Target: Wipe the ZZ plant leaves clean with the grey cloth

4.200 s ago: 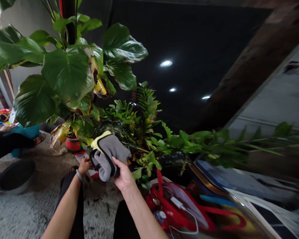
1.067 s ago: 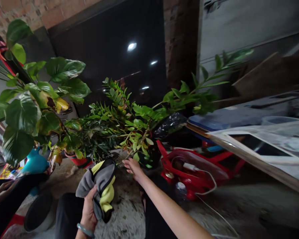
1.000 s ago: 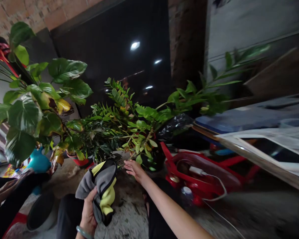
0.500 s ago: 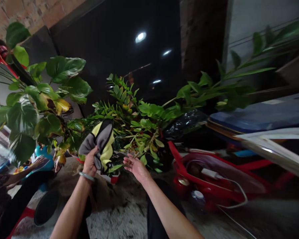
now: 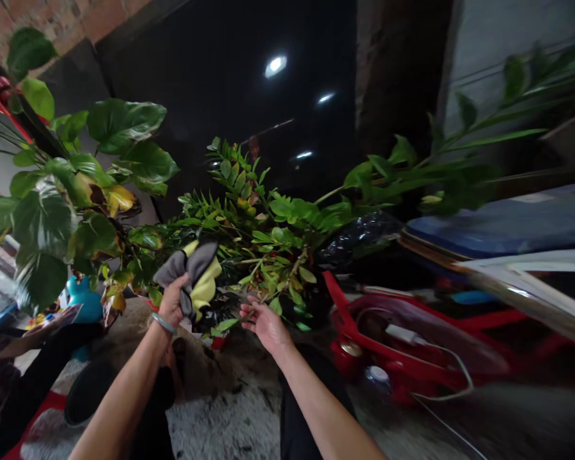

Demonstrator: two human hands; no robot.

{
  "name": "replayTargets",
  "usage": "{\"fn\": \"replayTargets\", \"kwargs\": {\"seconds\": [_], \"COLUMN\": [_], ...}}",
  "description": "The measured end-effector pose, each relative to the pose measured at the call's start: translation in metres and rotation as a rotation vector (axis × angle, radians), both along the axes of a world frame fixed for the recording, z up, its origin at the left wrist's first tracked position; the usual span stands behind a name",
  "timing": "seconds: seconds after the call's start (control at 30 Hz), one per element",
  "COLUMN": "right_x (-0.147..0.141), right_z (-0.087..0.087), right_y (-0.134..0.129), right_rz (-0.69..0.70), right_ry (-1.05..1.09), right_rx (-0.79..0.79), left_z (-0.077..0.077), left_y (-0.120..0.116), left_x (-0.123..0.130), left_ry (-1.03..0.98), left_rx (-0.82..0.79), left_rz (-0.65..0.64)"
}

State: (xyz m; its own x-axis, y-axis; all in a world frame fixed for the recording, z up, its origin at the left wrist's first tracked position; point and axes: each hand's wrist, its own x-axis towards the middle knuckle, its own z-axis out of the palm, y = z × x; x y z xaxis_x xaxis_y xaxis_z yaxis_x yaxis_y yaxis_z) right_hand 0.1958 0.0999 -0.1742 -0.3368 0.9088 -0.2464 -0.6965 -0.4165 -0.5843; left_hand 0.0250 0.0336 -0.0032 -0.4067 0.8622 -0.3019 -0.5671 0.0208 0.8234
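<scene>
A soft grey and yellow cloth with dark edging (image 5: pixel 204 284) is bunched in my left hand (image 5: pixel 173 303), whose fingers are closed around its left side. It is held up in front of the leafy green plant (image 5: pixel 287 220). To the right of the cloth, my right hand (image 5: pixel 268 329) is palm up among the plant's lower leaves, fingers loosely bent and apart. A single green leaf (image 5: pixel 225 326) lies just left of its fingertips; whether they touch its stem I cannot tell. A pale bangle (image 5: pixel 163 322) circles my left wrist.
A large-leaved plant (image 5: pixel 43 220) with yellowing leaves rises at left. Below it are a turquoise figure (image 5: pixel 84 300), a dark bucket (image 5: pixel 89 393) and a seated person's dark-clad leg (image 5: pixel 48 367). At right stands a red frame (image 5: pixel 354 319) with a white cable (image 5: pixel 460 358), near a blue case (image 5: pixel 498 220).
The cloth in my left hand has dipped slightly and changed its folds, with more grey on top. My right hand has shifted only a little. The view has moved slightly.
</scene>
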Motion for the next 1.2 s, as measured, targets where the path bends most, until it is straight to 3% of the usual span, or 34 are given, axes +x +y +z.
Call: {"fn": "replayTargets", "kwargs": {"seconds": [0.07, 0.13, 0.17, 0.23, 0.3, 0.37, 0.4, 0.47, 0.57, 0.63, 0.7, 0.8, 0.87, 0.97, 1.07, 1.13, 1.2], "right_x": [0.001, 0.003, 0.004, 0.006, 0.005, 0.003, 0.002, 0.000, 0.003, 0.008, 0.013, 0.016, 0.013, 0.008, 0.008, 0.011, 0.014], "right_z": [0.000, -0.001, -0.002, -0.003, -0.003, -0.002, -0.001, -0.001, -0.004, -0.008, -0.011, -0.011, -0.008, -0.004, -0.005, -0.008, -0.011], "right_y": [-0.001, -0.001, 0.000, 0.001, 0.002, 0.002, 0.002, 0.001, 0.002, 0.004, 0.006, 0.007, 0.004, -0.001, -0.003, -0.002, 0.000], "right_rz": [-0.010, -0.003, 0.004, 0.016, 0.019, 0.021, 0.020, 0.012, 0.001, 0.009, 0.016, 0.004, -0.001, 0.010, 0.014, 0.022, 0.030], "right_ry": [0.025, 0.037, 0.038, 0.037, 0.040, 0.050, 0.059, 0.078, 0.082, 0.057, 0.027, 0.019, 0.040, 0.060, 0.050, 0.027, 0.001], "right_rx": [-0.012, -0.020, -0.022, -0.026, -0.029, -0.031, -0.032, -0.032, -0.013, 0.007, 0.012, -0.004, -0.018, -0.006, 0.024, 0.022, 0.009], "left_z": [-0.028, -0.037, -0.032, -0.008, 0.020, 0.034, 0.032, 0.013, -0.022, -0.025, -0.007, 0.030, 0.036, 0.008, -0.027, -0.028, -0.009], "left_y": [-0.016, -0.032, -0.037, -0.036, -0.021, -0.003, 0.003, 0.007, -0.014, -0.031, -0.039, -0.027, -0.014, -0.012, -0.035, -0.050, -0.055], "left_x": [0.004, 0.002, 0.000, -0.006, -0.008, -0.005, -0.002, 0.005, 0.008, 0.004, -0.004, -0.013, -0.013, -0.004, 0.001, -0.005, -0.018], "left_ry": [-0.034, -0.078, -0.085, -0.050, 0.026, 0.086, 0.101, 0.093, 0.036, 0.030, 0.056, 0.116, 0.148, 0.154, 0.099, 0.069, 0.061], "left_rx": [-0.120, -0.181, -0.181, -0.108, 0.025, 0.108, 0.110, 0.025, -0.192, -0.256, -0.205, -0.016, 0.035, -0.065, -0.172, -0.191, -0.147], "left_rz": [-0.112, -0.166, -0.164, -0.112, -0.022, 0.052, 0.073, 0.035, -0.148, -0.210, -0.167, -0.008, 0.066, 0.018, -0.133, -0.164, -0.115]}}
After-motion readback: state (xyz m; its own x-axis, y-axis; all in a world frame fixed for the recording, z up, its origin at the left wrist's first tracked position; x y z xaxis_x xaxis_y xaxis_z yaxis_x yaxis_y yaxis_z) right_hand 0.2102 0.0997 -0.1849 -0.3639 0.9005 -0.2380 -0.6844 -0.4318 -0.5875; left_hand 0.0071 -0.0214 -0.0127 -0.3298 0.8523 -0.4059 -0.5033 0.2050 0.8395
